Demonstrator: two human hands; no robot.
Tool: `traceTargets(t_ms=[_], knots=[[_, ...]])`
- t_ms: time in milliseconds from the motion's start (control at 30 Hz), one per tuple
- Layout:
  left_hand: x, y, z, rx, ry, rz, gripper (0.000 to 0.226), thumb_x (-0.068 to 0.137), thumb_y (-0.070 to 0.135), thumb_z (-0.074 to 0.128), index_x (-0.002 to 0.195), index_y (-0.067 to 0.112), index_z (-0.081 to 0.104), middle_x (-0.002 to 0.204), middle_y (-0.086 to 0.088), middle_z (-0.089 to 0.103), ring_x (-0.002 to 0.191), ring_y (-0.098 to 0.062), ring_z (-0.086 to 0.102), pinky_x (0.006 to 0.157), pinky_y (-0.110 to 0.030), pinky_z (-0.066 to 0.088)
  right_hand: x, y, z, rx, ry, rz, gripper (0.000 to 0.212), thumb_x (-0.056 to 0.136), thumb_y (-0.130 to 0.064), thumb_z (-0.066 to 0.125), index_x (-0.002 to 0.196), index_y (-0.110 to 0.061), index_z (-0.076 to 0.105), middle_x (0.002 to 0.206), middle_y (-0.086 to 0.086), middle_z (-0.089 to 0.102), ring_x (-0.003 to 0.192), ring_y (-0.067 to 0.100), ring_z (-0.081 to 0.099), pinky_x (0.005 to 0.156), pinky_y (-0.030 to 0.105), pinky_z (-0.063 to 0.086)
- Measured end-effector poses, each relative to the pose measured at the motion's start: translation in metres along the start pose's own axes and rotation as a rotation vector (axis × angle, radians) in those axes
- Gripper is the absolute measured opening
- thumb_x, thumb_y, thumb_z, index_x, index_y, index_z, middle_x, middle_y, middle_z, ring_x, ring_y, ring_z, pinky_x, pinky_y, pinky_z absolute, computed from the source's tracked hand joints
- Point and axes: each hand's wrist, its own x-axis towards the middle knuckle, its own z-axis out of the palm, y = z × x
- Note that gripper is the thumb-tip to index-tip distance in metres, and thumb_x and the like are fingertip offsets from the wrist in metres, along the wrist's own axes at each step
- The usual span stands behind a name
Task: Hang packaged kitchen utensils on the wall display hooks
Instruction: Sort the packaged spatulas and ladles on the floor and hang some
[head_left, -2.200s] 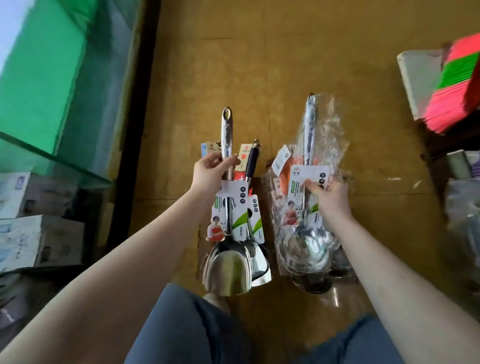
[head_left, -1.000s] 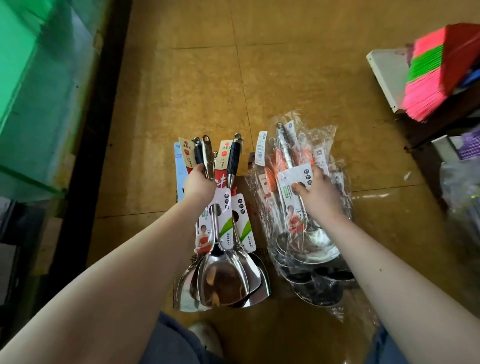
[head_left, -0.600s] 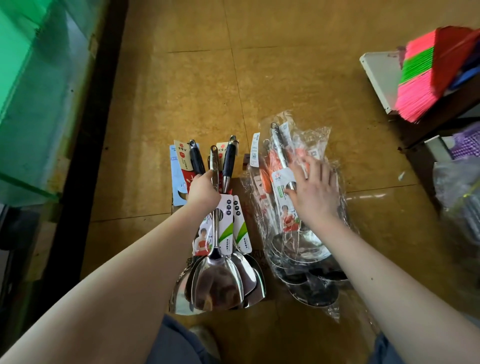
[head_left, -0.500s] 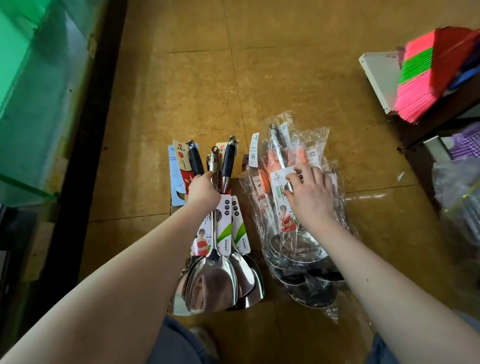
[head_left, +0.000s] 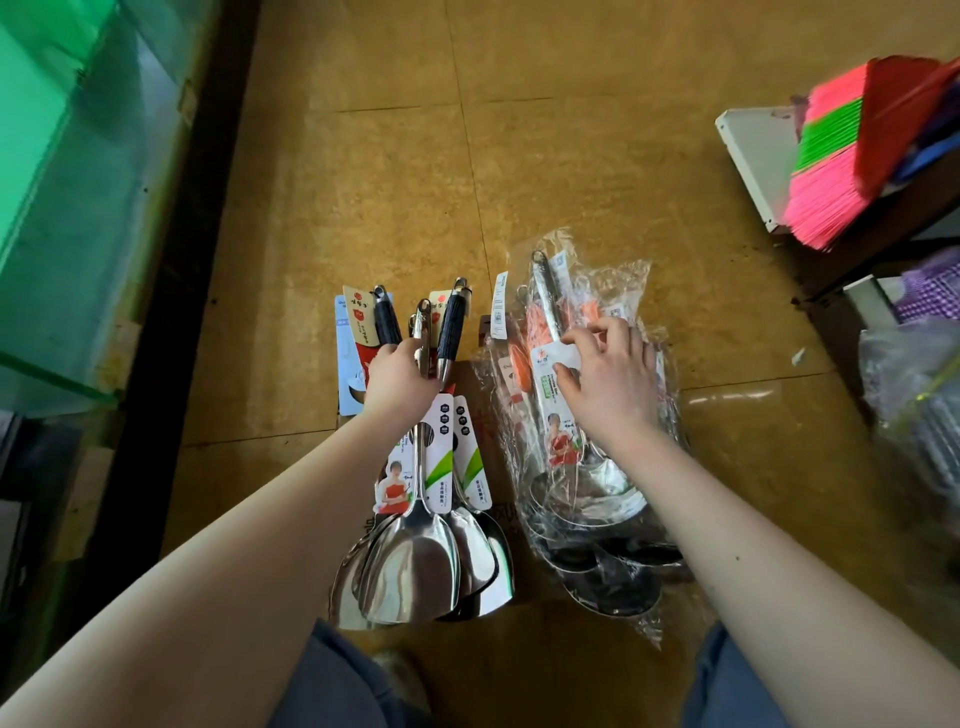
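Note:
A pile of steel spatulas (head_left: 415, 561) with card labels lies on the brown floor, handles pointing away from me. My left hand (head_left: 397, 376) is closed around the handle of the top steel spatula in that pile. To the right lies a clear plastic bag of ladles (head_left: 592, 467) with labelled cards. My right hand (head_left: 610, 384) rests on top of the bag, fingers bent and pinching at the white label card of the top ladle (head_left: 550, 374). No wall hooks are in view.
A green glass display case (head_left: 67, 208) with a dark base runs along the left. At the right stand a white shelf edge (head_left: 748, 161), pink and green brooms (head_left: 841, 156) and bagged goods (head_left: 914, 389). My knees in blue trousers (head_left: 337, 686) are at the bottom.
Both hands lowered their utensils from an upright hold down onto the piles. My right hand opened flat on the bag, then curled its fingers on the ladle's label card.

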Motion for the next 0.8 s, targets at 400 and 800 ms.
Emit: traceTargets(t_ms=[400,800], knots=[[-0.090,0.096,-0.113,0.127,-0.146,-0.016,0.049,0.088,0.023,0.060,0.133,0.012,0.045,0.127,-0.012,0.053,0.114,-0.031,0.050,0.092,-0.044,0.049,-0.044,-0.014,-0.152,0.095,-0.139,0.096,0.047,0.093,-0.042,0.049,0.134,-0.019,0.042,0.132,0.008,0.045,0.124,0.028,0.041,0.108,0.043,0.032],[-0.223,0.301,-0.312,0.126,-0.163,0.145,0.044,0.089,0.021,0.060,0.131,0.015,0.049,0.129,-0.009,0.052,0.114,-0.026,0.050,0.088,-0.031,0.043,-0.092,-0.014,-0.470,0.188,-0.046,0.115,0.034,0.095,-0.038,0.048,0.125,-0.022,0.048,0.126,0.005,0.047,0.118,0.025,0.045,0.097,0.036,0.035]])
